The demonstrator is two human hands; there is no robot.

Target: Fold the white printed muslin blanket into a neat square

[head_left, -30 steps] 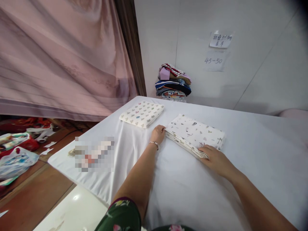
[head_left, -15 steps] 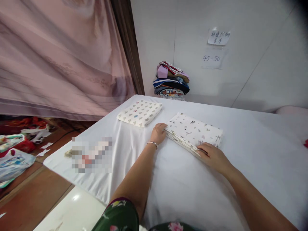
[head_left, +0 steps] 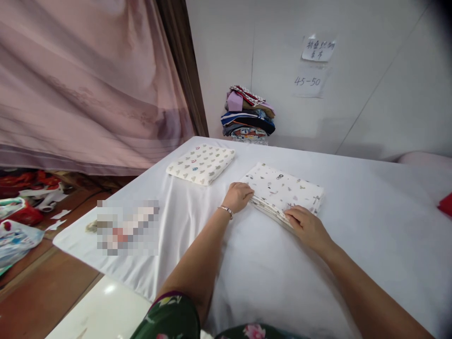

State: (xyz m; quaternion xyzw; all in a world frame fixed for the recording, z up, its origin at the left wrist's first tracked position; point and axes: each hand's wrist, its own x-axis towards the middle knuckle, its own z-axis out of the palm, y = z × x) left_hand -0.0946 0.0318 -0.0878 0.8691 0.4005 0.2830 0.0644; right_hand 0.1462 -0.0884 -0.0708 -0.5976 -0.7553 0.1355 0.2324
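Note:
A folded white cloth [head_left: 282, 185] with small grey and green prints lies flat before me, its layered edge facing me. My left hand [head_left: 239, 195], a bracelet at its wrist, pinches that edge near the left corner. Farther right along the same edge, my right hand [head_left: 306, 226] is closed with thumb and fingers on the layers. Beyond my left hand lies a second folded cloth [head_left: 202, 165], white with grey and a few coloured motifs; neither hand touches it.
A white sheet [head_left: 370, 226] covers the table. Behind its far edge stands a stack of folded fabrics [head_left: 249, 115] by the wall. A pink curtain [head_left: 88, 84] hangs at the left, above bags [head_left: 17, 240] on the floor. A blurred-out item [head_left: 130, 230] lies at the table's left.
My left hand has slid a little rightward along the front edge of the printed cloth. My right hand stays near the same place on it. The view has shifted slightly.

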